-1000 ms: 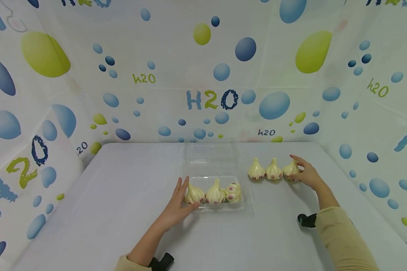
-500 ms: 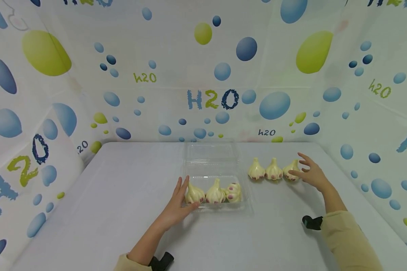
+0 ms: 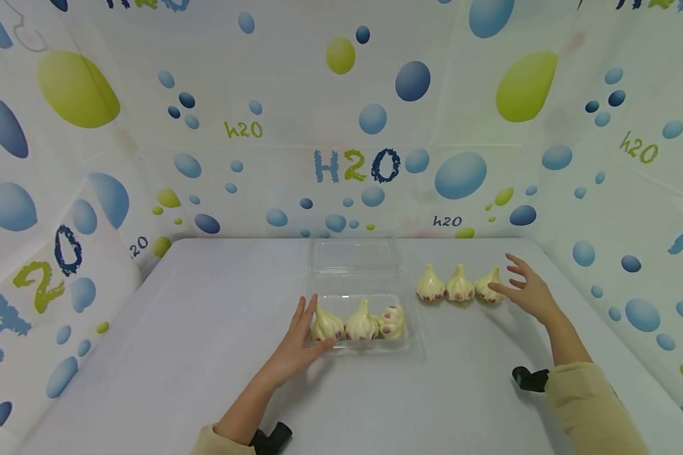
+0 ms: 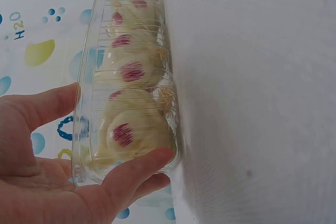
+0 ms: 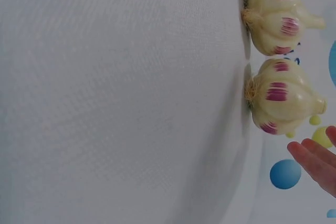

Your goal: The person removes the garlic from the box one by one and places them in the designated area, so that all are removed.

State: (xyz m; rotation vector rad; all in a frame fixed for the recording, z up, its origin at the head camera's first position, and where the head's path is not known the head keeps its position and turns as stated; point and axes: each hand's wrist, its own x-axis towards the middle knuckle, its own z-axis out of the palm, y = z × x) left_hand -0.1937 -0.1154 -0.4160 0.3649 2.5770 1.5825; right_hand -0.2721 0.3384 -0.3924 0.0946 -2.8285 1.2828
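My left hand (image 3: 297,352) grips the left end of a clear plastic clamshell box (image 4: 84,129), its thumb and fingers on different sides of the corner. Three garlic bulbs (image 3: 362,323) sit in the box's front half; the rightmost lies turned with its purple-marked underside showing. To the right of the box, three more bulbs stand upright in a row, a left one (image 3: 430,285), a middle one (image 3: 460,285) and a right one (image 5: 283,97). Beside the right bulb my right hand (image 3: 532,297) is spread, holding nothing; its fingertips (image 5: 295,149) are apart from the bulb in the right wrist view.
The box's transparent lid (image 3: 353,256) lies folded back toward the rear edge of the white table (image 3: 205,354). A patterned curtain (image 3: 296,95) hangs behind and along both sides. Black devices (image 3: 530,379) are at both wrists.
My right hand has let go of the right-hand garlic bulb and drawn back to the right, fingers spreading. The bulb stays in the row. My left hand and the box have not moved.
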